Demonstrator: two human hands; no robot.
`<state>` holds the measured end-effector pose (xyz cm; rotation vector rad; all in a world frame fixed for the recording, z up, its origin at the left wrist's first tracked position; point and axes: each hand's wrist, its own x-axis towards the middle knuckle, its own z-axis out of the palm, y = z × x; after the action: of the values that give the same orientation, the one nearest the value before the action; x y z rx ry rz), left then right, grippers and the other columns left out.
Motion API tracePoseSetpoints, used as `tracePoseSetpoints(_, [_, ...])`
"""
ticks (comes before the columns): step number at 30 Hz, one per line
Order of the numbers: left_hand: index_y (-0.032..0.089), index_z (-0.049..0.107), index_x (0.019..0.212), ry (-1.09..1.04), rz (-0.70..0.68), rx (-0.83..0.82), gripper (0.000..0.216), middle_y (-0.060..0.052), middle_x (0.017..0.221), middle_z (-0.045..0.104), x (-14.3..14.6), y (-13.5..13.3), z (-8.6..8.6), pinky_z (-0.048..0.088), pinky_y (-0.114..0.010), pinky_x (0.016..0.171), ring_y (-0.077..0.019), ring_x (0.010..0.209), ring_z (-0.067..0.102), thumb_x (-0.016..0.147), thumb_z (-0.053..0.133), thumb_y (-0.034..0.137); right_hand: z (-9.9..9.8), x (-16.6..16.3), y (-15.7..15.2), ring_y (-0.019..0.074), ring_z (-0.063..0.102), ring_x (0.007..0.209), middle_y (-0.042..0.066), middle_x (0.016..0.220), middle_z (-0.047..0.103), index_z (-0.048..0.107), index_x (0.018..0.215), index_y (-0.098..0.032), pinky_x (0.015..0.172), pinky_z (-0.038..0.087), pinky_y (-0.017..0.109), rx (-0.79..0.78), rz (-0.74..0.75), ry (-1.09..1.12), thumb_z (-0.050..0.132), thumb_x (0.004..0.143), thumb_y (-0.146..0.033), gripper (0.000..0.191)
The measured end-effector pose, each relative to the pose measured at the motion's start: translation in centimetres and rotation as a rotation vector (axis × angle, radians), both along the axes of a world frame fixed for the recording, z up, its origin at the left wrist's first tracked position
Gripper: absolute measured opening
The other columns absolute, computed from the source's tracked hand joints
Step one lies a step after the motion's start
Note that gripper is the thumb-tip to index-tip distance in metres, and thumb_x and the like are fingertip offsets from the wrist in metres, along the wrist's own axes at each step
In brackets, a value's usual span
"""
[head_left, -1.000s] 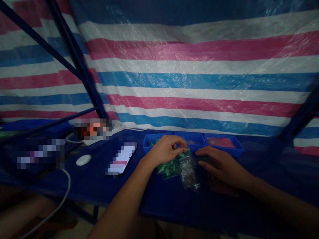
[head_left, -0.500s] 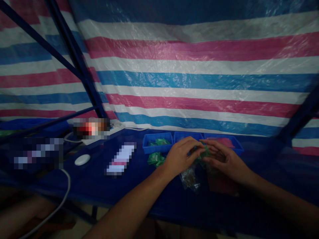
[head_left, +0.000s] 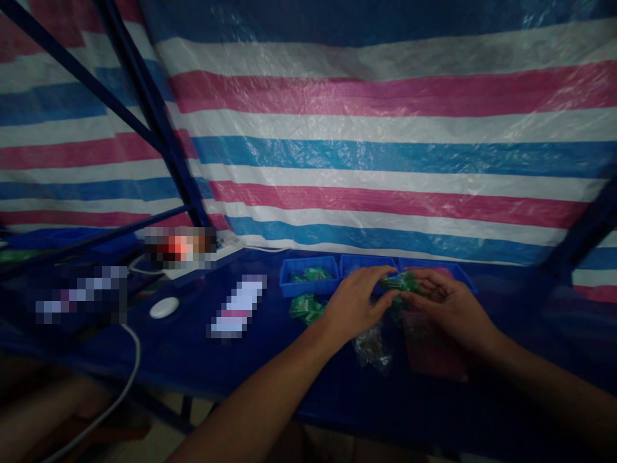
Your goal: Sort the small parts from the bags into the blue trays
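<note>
My left hand (head_left: 355, 302) and my right hand (head_left: 446, 307) meet over the blue table, both pinching a small bunch of green packets (head_left: 403, 281) held between the fingertips. Below the hands lies a clear plastic bag (head_left: 373, 348) with small dark pieces inside. A loose pile of green packets (head_left: 305, 307) sits on the table to the left of my left hand. A dark reddish bag (head_left: 434, 350) lies under my right wrist.
Three small blue trays (head_left: 308, 283) stand in a row behind the hands, the left one with green packets. A white round puck (head_left: 164, 307), a cable and a power strip lie at the left. A striped tarp hangs behind the table.
My left hand moved right, away from the green pile, and joined my right hand; both now hold a green bunch lifted a little above the table.
</note>
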<state>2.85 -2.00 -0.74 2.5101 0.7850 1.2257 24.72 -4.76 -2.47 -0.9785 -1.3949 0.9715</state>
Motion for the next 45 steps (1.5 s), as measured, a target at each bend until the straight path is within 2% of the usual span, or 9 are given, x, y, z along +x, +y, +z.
tracePoseSetpoints(10, [0.024, 0.06, 0.135, -0.094, -0.025, -0.164, 0.043, -0.003, 0.102, 0.075, 0.11, -0.08, 0.59, 0.058, -0.033, 0.086, -0.0188, 0.087, 0.071, 0.094, 0.071, 0.028, 0.32, 0.05, -0.5, 0.0289, 0.079, 0.102, 0.007, 0.108, 0.083, 0.078, 0.104, -0.024, 0.094, 0.064, 0.044, -0.02, -0.005, -0.049, 0.091, 0.075, -0.052, 0.042])
tracePoseSetpoints(21, [0.023, 0.058, 0.133, -0.169, -0.119, -0.282, 0.042, -0.002, 0.097, 0.076, 0.25, -0.22, 0.7, 0.059, -0.03, 0.082, -0.0178, 0.086, 0.075, 0.094, 0.071, 0.027, 0.49, 0.02, -0.75, 0.0297, 0.08, 0.098, 0.007, 0.108, 0.083, 0.08, 0.105, -0.027, 0.093, 0.066, 0.046, 0.045, -0.075, -0.079, 0.091, 0.075, -0.051, 0.04])
tracePoseSetpoints(28, [0.023, 0.053, 0.14, -0.107, -0.075, -0.185, 0.047, -0.003, 0.1, 0.076, 0.13, -0.44, 0.65, 0.059, -0.033, 0.086, -0.0182, 0.087, 0.074, 0.096, 0.068, 0.03, 0.42, 0.04, -0.77, 0.0304, 0.078, 0.104, 0.007, 0.114, 0.081, 0.078, 0.113, -0.029, 0.096, 0.065, 0.048, 0.044, -0.043, -0.063, 0.091, 0.077, -0.047, 0.042])
tracePoseSetpoints(31, [0.024, 0.048, 0.148, -0.064, -0.045, -0.014, 0.055, -0.011, 0.13, 0.071, 0.14, -0.63, 0.81, 0.058, -0.041, 0.101, -0.024, 0.115, 0.071, 0.097, 0.068, 0.036, 0.42, 0.25, -0.51, 0.0284, 0.075, 0.11, 0.006, 0.121, 0.079, 0.071, 0.132, -0.032, 0.093, 0.064, 0.043, -0.002, -0.016, 0.013, 0.088, 0.081, -0.045, 0.054])
tracePoseSetpoints(35, [0.024, 0.058, 0.14, 0.031, -0.104, 0.305, 0.049, -0.012, 0.158, 0.053, 0.02, -0.42, 0.92, 0.044, -0.049, 0.122, -0.0285, 0.149, 0.047, 0.095, 0.071, 0.04, 0.62, 0.19, -0.3, 0.019, 0.075, 0.081, 0.001, 0.112, 0.078, 0.057, 0.15, -0.04, 0.069, 0.064, 0.033, -0.125, 0.012, 0.194, 0.084, 0.086, -0.045, 0.07])
tracePoseSetpoints(38, [0.025, 0.068, 0.123, 0.102, -0.126, 0.386, 0.022, -0.005, 0.143, 0.067, -0.11, -0.06, 0.66, 0.047, -0.044, 0.119, -0.0229, 0.143, 0.054, 0.102, 0.061, 0.026, 0.49, -0.06, -0.19, 0.0207, 0.075, 0.087, 0.003, 0.109, 0.079, 0.07, 0.136, -0.034, 0.072, 0.061, 0.032, -0.189, 0.041, 0.246, 0.084, 0.084, -0.043, 0.055])
tracePoseSetpoints(41, [0.023, 0.069, 0.121, 0.096, -0.111, 0.367, 0.021, -0.003, 0.129, 0.075, -0.17, -0.02, 0.45, 0.051, -0.039, 0.113, -0.0197, 0.129, 0.065, 0.105, 0.055, 0.021, 0.26, -0.2, -0.19, 0.023, 0.074, 0.096, 0.005, 0.111, 0.08, 0.08, 0.113, -0.028, 0.081, 0.059, 0.033, -0.216, 0.108, 0.244, 0.084, 0.085, -0.043, 0.032])
tracePoseSetpoints(43, [0.022, 0.068, 0.122, 0.066, -0.085, 0.32, 0.021, -0.004, 0.124, 0.077, -0.11, -0.19, 0.47, 0.053, -0.038, 0.109, -0.0199, 0.121, 0.069, 0.105, 0.055, 0.023, 0.36, -0.06, -0.37, 0.0214, 0.073, 0.086, 0.005, 0.101, 0.08, 0.08, 0.105, -0.026, 0.074, 0.058, 0.032, -0.221, 0.139, 0.185, 0.075, 0.092, -0.05, 0.027])
tracePoseSetpoints(45, [0.022, 0.068, 0.123, 0.016, -0.046, 0.252, 0.022, -0.006, 0.12, 0.077, -0.01, -0.39, 0.55, 0.055, -0.038, 0.105, -0.0209, 0.116, 0.071, 0.106, 0.055, 0.026, 0.75, 0.22, -0.68, 0.0178, 0.067, 0.066, 0.003, 0.076, 0.074, 0.079, 0.085, -0.023, 0.062, 0.053, 0.029, -0.186, 0.133, 0.025, 0.061, 0.099, -0.059, 0.043])
